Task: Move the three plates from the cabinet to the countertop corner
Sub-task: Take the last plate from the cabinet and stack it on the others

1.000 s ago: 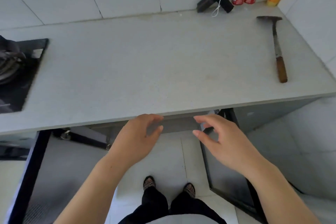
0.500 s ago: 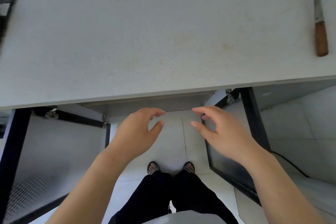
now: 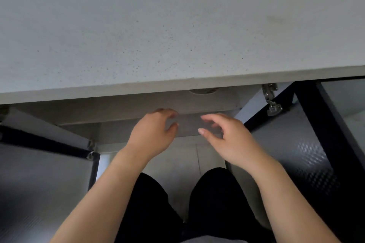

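Your left hand point(image 3: 156, 134) and right hand point(image 3: 227, 140) hover side by side at centre frame, fingers loosely curled with thumbs apart, and neither one is gripping anything. Both point into the open cabinet point(image 3: 138, 110) just below the countertop point(image 3: 177, 25), which fills the upper half of the frame. A pale curved edge point(image 3: 203, 91) peeks out under the counter lip; you cannot tell whether it is a plate. The cabinet doors stand swung open at lower left point(image 3: 39, 173) and at right point(image 3: 296, 144).
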